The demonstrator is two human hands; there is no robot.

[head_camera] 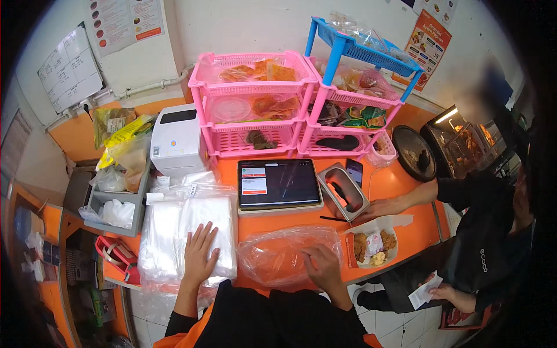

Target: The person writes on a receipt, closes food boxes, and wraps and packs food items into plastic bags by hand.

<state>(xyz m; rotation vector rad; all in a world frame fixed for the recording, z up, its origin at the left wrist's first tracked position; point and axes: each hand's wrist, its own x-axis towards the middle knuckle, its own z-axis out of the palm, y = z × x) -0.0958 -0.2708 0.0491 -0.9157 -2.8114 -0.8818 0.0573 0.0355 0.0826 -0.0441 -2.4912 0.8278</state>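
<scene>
My left hand (201,251) lies flat, fingers spread, on a stack of clear plastic bags (212,217) at the left of the orange counter. My right hand (321,265) is over the right part of a loose clear plastic bag (274,256), its fingers bent; whether they pinch the film cannot be told. Right of that hand is an open paper food box (350,250) holding fried chicken pieces (388,240), a wrapped item (374,244) and a pale yellow scoop of food. A tablet (280,185) stands behind the loose bag.
At the right a co-worker's hand (376,209) touches the counter by a steel container (343,191); their other hand (448,292) holds a paper slip (425,290). Behind stand pink racks (256,89), a white label printer (178,139) and a black round lid (413,152). A grey bin (141,204) is at the left.
</scene>
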